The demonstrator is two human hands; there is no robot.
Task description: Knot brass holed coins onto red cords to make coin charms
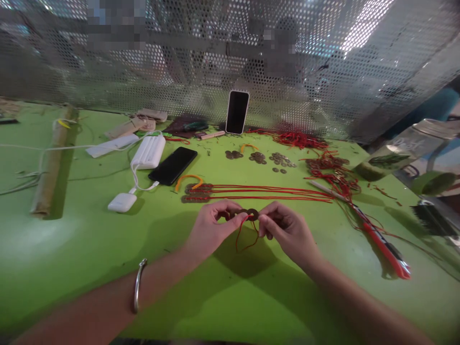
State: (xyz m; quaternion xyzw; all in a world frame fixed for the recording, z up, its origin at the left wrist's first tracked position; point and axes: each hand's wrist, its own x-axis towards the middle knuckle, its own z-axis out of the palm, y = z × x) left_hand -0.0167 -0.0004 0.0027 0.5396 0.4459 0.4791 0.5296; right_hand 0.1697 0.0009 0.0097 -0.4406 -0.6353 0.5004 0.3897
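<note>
In the middle of the head view, my left hand [215, 220] is closed round a short row of dark holed coins [253, 214], thumb in front. A thin red cord [237, 239] runs through the end coin and hangs below it in a loop. Close against that coin, my right hand [283, 227] pinches the cord; its fingertips partly hide the grip. Just beyond my hands lie finished-looking rows of coins [197, 198] on the green table, with long red cords [266, 191] stretching to the right.
Loose coin piles [258, 157] and a tangle of red cord [300, 140] lie farther back. A propped phone [237, 112], black phone [173, 166] and white power bank [148, 150] stand beyond. To the right are a red-handled cutter [384, 249] and a jar [402, 148]; a bamboo piece [53, 165] lies left.
</note>
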